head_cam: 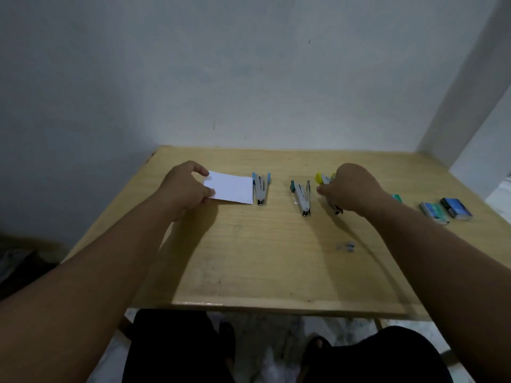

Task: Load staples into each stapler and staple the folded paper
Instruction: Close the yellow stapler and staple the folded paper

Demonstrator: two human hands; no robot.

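A folded white paper (231,187) lies on the wooden table (262,258) at the far left. My left hand (185,190) pinches its left edge. Right beside the paper lies a blue-ended stapler (260,189). A teal-ended stapler (301,197) lies at the middle. My right hand (351,189) is closed around a yellow-ended stapler (323,179), whose yellow end and metal tip stick out; my fingers hide most of it. A few loose staples (347,246) lie nearer to me.
Three small staple boxes lie at the right: a green one (397,197) partly behind my wrist, a teal one (433,212) and a dark blue one (456,208). A wall stands right behind the table. My knees and feet show below the front edge.
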